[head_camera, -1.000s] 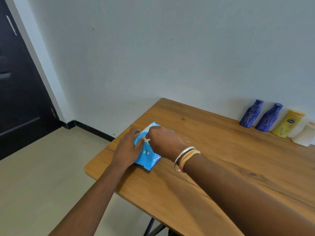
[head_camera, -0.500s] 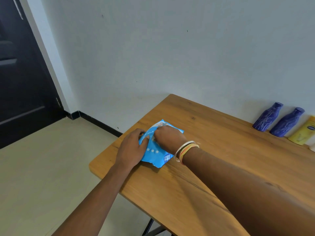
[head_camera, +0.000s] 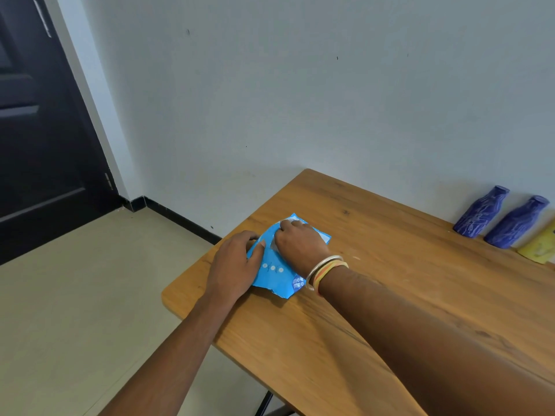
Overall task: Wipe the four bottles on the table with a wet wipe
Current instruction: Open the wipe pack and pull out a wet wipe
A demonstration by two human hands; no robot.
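At the bench [head_camera: 390,295] left edge, left hand [head_camera: 232,265] grips the wipe pack [head_camera: 273,274]; right hand [head_camera: 300,244] pinches its top with curled fingers

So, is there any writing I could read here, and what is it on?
"mee mee": white letters on the near corner of the blue wipes pack.
Fine print above that pack's three white dots: too small to read.
Yellow bottle: cut off at the frame edge and blurred, nothing readable.
Blue bottles: pale pattern only, no words.
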